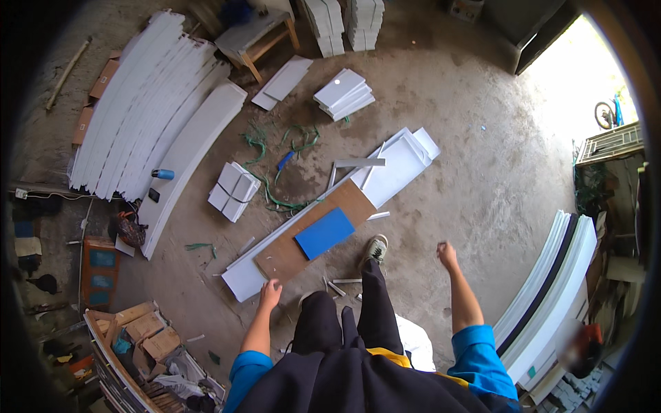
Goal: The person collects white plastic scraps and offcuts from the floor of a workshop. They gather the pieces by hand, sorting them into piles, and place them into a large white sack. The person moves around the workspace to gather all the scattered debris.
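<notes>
My left hand (271,292) hangs with its fingers curled in, close to the near end of a long white panel (242,280) on the floor; nothing shows in it. Out to the right, over bare floor, my right hand (447,254) is loosely closed, also with nothing visible in it. On the white panel lies a brown board (284,253), and a blue rectangular board (325,233) rests on top of that. A grey metal strip (359,162) and more white panels (399,165) lie at the far end. My shoe (376,248) stands beside the brown board.
Long white panels (138,110) are stacked at left, with a blue bottle (163,174) on one. Bundled white pieces (234,191) and green strapping (256,148) lie on the floor. More long panels (551,289) stand right, near a blurred person (584,347). A scrap-filled bin (110,344) is lower left.
</notes>
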Demonstrator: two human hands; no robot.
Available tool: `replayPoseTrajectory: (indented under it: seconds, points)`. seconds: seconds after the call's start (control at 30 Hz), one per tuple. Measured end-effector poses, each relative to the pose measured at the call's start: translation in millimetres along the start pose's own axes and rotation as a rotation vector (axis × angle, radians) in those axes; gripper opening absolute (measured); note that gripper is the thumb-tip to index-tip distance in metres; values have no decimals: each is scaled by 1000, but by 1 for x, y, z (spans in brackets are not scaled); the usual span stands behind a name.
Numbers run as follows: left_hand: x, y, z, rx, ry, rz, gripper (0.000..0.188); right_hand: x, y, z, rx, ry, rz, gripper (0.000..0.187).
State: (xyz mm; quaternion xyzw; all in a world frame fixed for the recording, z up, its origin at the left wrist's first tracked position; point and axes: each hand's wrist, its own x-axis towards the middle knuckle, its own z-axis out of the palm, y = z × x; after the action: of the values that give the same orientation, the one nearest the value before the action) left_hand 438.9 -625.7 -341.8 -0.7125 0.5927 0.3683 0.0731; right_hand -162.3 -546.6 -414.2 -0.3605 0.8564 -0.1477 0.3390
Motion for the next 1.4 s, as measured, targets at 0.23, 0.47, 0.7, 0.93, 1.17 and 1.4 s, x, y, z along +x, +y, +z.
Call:
replayPoseTrajectory:
  seconds: [0.23,0.47,0.7,0.93,1.17,1.4]
  points:
    - [118,141,28,-61,70,305,29,161,-99,-29,28,-93,-201,22]
    - [301,195,138,-383,-16,262,25,280,-148,65,-49,-139,-456,22]
    - [452,246,249,-664,-70,153,29,401,-155,182,-181,23,-685,23]
    - [512,306,323,-386,28,305,30,450,-124,273,-581,22,-767,36]
    - [497,331,341,132,144,428,29,437,-96,281,-512,72,-647,38]
    - [478,344,307,-96,144,413,18,399,-114,231,-30,142,-419,38]
